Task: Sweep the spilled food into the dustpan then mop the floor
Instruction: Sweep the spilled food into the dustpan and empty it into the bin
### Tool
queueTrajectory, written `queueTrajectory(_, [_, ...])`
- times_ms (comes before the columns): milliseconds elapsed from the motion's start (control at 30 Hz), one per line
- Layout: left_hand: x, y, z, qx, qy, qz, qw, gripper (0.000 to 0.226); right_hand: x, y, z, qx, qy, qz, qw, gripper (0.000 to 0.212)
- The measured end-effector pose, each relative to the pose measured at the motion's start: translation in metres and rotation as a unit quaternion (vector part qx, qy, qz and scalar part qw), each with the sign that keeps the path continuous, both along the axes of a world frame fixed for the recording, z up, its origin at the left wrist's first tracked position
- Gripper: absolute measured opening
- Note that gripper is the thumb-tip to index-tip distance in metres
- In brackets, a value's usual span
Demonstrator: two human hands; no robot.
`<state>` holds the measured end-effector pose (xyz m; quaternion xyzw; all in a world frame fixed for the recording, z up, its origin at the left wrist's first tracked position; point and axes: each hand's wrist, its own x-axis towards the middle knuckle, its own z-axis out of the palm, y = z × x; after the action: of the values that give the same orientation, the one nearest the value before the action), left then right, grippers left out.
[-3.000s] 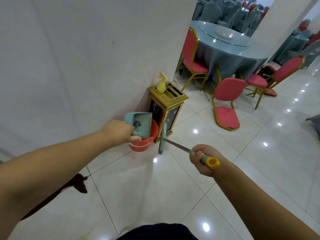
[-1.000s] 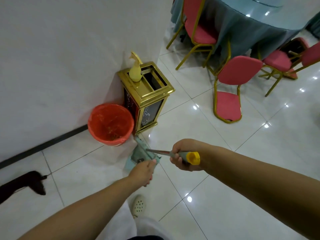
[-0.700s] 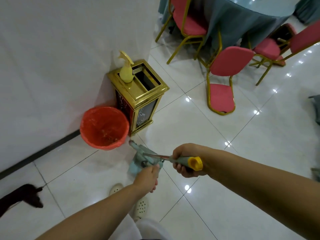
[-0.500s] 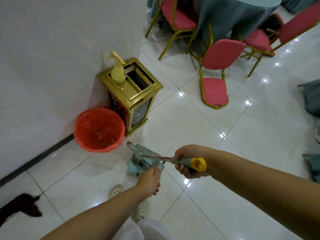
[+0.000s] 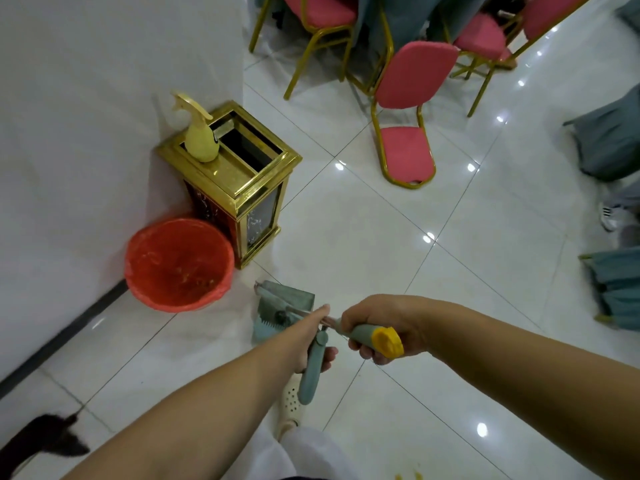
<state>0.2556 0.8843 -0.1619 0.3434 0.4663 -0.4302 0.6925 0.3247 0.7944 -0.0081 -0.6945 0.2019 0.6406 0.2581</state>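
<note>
dustpan: grey-green plastic dustpan [image 5: 277, 308] with comb teeth stands on the white tiled floor [image 5: 363, 220], just beside the red plastic-lined bin [image 5: 178, 265].
left hand: left hand [image 5: 311, 336] has its fingers curled round the dustpan's long grey-green handle [image 5: 313, 368].
right hand: right hand [image 5: 377, 323] grips a metal-shafted broom handle with a yellow end cap [image 5: 386, 341].
progress: scraps lie in the bin, so sweeping looks mostly done; orange bits [image 5: 408, 476] remain near the bottom edge; mopping looks not yet done.
writing: none readable.
</note>
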Motion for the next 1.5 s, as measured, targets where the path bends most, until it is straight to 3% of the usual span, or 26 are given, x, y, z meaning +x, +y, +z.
queueTrajectory(167, [0.009, -0.013, -0.01, 0.004, 0.017, 0.006, 1.0, 0.035, 0.001, -0.011, -0.002, 0.006, 0.008, -0.001, 1.0, 0.017])
queueTrajectory(333, [0.017, -0.017, -0.013, 0.019, 0.027, -0.009, 0.999, 0.027, 0.001, -0.015, -0.004, 0.017, -0.002, 0.017, 1.0, 0.019])
queueTrajectory(600, [0.013, -0.012, -0.006, 0.041, 0.007, -0.037, 0.998, 0.038, 0.005, -0.015, -0.004, 0.052, 0.006, 0.034, 0.998, 0.025])
queueTrajectory(767, [-0.002, -0.01, -0.002, 0.054, -0.032, -0.038, 0.997, 0.055, 0.006, -0.017, 0.002, 0.072, -0.114, 0.15, 0.979, 0.023])
queueTrajectory(867, [-0.013, -0.006, 0.0, 0.058, -0.051, -0.033, 0.996, 0.071, 0.008, -0.02, 0.008, 0.072, -0.161, 0.161, 0.971, 0.02])
queueTrajectory(967, [-0.028, -0.003, 0.014, 0.081, -0.066, -0.005, 0.995, 0.062, 0.011, -0.022, 0.012, 0.07, -0.2, 0.167, 0.963, 0.022])
queueTrajectory(1167, [-0.061, 0.01, 0.04, 0.185, -0.119, 0.051, 0.974, 0.033, 0.014, -0.004, 0.031, 0.109, -0.288, 0.25, 0.918, 0.034])
queueTrajectory(1500, [-0.173, 0.079, 0.061, 0.299, -0.074, 0.232, 0.923, 0.027, -0.031, 0.094, 0.056, 0.178, -0.292, 0.475, 0.811, 0.03])
